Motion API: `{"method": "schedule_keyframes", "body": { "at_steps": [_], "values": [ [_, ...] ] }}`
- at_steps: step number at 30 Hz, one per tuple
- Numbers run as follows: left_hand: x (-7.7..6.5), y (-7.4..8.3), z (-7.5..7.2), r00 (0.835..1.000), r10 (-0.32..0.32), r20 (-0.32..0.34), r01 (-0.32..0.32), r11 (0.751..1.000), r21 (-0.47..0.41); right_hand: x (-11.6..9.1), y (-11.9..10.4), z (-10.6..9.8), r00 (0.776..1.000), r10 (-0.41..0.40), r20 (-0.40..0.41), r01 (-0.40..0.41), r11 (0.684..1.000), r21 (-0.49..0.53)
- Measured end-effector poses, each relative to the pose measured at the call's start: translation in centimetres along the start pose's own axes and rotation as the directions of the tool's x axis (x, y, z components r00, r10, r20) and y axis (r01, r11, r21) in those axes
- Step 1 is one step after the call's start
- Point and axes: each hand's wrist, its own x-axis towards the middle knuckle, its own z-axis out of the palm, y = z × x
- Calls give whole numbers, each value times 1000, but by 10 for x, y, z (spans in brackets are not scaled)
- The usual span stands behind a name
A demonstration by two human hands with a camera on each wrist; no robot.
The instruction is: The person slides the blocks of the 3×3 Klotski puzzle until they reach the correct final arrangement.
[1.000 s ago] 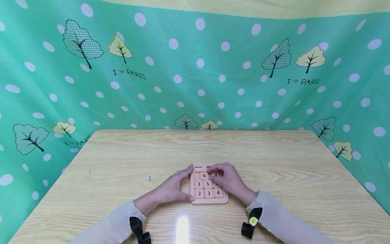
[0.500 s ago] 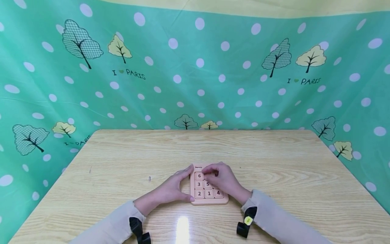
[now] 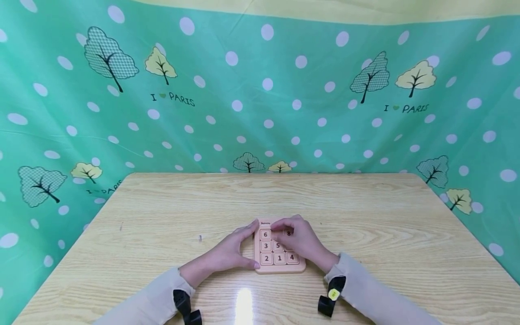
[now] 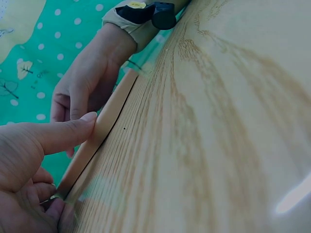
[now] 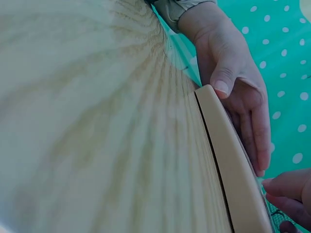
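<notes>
A pale pink sliding number puzzle (image 3: pixel 280 269) lies flat on the table, in the middle of the head view. My left hand (image 3: pixel 230 251) grips its left side, thumb at the lower corner and fingertips at the upper one. In the left wrist view that thumb (image 4: pixel 68 133) lies along the puzzle's edge. My right hand (image 3: pixel 300 237) reaches over the upper right, its thumb and index finger pinching at the right side of the tile marked 6 (image 3: pixel 265 234). The tile marked 8 (image 3: pixel 289 234) shows partly behind these fingers, and the right column's middle tile is mostly hidden.
The wooden table (image 3: pixel 365 203) extends around the puzzle on all sides. A green dotted curtain (image 3: pixel 260 113) hangs behind its far edge and along both sides. A bright light reflection (image 3: pixel 244 307) shines on the surface near the front.
Tile 6 has slid left into the top-left corner, with my right hand moving left along with it. In the last half second little has moved. My left hand stays in place.
</notes>
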Motion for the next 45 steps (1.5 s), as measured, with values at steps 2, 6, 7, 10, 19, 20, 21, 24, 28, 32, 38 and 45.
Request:
{"method": "schedule_keyframes", "body": {
  "at_steps": [2, 6, 7, 10, 19, 20, 21, 24, 28, 32, 38, 45],
  "values": [
    [0, 0, 0, 1000, -2, 0, 2, 1000, -1, -1, 2, -4, 1000, -2, -6, 2, 1000, -1],
    [1, 0, 1, 1000, -4, -2, 4, 1000, -1, -4, 7, -11, 1000, 3, -9, -3, 1000, -14],
    [1, 0, 1, 1000, -3, -2, 3, 1000, 0, -5, 8, -13, 1000, 4, -9, -5, 1000, -20],
    [1, 0, 2, 1000, -3, -2, 3, 1000, -2, -8, 10, -19, 1000, 7, -15, -8, 999, -32],
    [1, -1, 2, 1000, -2, -12, 2, 1000, 1, -12, 18, -34, 999, 27, -39, -31, 995, -91],
    [0, -1, 2, 1000, -3, -13, 3, 1000, 0, -12, 18, -34, 999, 27, -40, -30, 995, -95],
    [0, -1, 2, 1000, -4, -13, 4, 1000, 0, -13, 18, -35, 999, 25, -41, -29, 994, -102],
    [0, 0, 2, 1000, -6, -13, 6, 1000, 1, -13, 18, -36, 998, 28, -49, -33, 993, -111],
    [0, 0, 2, 1000, -11, -10, 11, 1000, 1, -13, 17, -35, 998, 34, -59, -41, 992, -118],
    [0, 0, 2, 1000, -11, -13, 11, 1000, 1, -12, 18, -34, 998, 33, -62, -40, 992, -119],
    [0, 0, 2, 1000, -10, -16, 10, 1000, 0, -9, 20, -31, 999, 18, -48, -23, 995, -94],
    [1, 0, 2, 1000, -7, -13, 7, 1000, -1, -8, 22, -26, 999, 4, -35, -6, 998, -65]
  ]
}}
